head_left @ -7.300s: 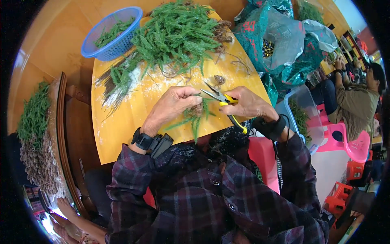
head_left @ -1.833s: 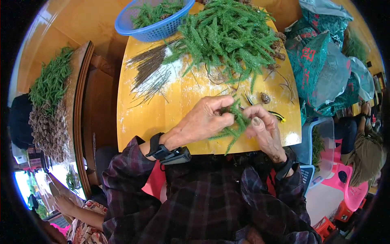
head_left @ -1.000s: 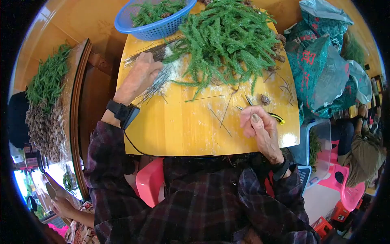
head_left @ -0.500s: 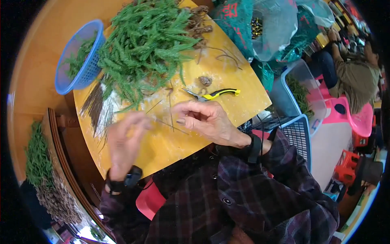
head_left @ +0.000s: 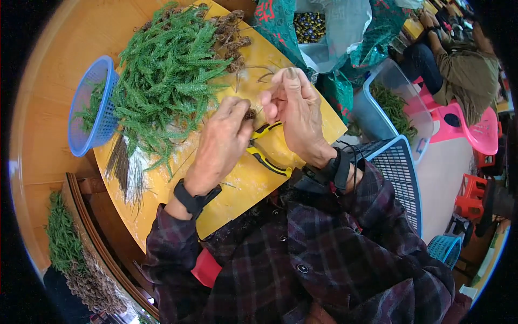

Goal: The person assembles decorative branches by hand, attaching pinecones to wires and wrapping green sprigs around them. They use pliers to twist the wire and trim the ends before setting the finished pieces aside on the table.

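Observation:
My left hand (head_left: 222,143) is over the middle of the yellow board (head_left: 213,202), fingers bent and pressed together. A small brown pine cone (head_left: 250,114) shows right at its fingertips; whether it is gripped or lies behind them I cannot tell. To the right, my right hand (head_left: 299,119) is raised with its thumb against the curled fingers, and what they pinch is hidden. Pliers with yellow and black handles (head_left: 268,162) lie on the board below and between both hands, handles spread, their jaws covered by my left hand.
A heap of green artificial fir sprigs (head_left: 167,81) covers the far left, brown cones (head_left: 233,40) beside it. Dark wire stems (head_left: 123,167) lie at the left edge, next to a blue basket (head_left: 110,102). Green bags (head_left: 337,92) and plastic crates (head_left: 399,167) stand right. Another person (head_left: 467,81) sits beyond.
My left hand has moved right and away from me, up to the pine cone. My right hand has risen and turned thumb upward, uncovering more of the pliers. The whole view has shifted slightly.

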`<state>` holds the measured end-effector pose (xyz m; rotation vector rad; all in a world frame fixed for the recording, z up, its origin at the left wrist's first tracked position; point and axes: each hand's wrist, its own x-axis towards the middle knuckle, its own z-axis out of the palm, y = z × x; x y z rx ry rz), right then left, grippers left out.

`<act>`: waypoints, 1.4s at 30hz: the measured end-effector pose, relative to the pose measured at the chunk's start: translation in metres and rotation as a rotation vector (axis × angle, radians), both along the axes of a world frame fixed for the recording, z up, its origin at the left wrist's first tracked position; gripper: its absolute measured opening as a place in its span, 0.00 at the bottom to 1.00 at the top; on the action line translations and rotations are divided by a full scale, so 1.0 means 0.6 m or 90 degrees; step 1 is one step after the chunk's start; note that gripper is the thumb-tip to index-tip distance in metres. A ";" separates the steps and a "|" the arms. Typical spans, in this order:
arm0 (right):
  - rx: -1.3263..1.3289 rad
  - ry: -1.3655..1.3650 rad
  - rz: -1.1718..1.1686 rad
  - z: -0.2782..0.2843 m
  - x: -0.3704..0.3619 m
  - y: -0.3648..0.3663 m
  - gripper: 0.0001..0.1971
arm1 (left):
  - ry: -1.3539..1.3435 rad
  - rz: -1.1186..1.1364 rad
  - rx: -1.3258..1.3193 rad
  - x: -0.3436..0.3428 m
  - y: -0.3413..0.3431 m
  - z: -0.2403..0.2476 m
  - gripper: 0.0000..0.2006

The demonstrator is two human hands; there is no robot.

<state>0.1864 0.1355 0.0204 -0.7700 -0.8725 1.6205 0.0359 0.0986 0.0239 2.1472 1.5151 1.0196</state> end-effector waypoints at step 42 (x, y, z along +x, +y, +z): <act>0.321 -0.348 0.378 -0.014 -0.031 -0.072 0.10 | -0.652 0.009 -0.236 -0.091 -0.135 -0.013 0.18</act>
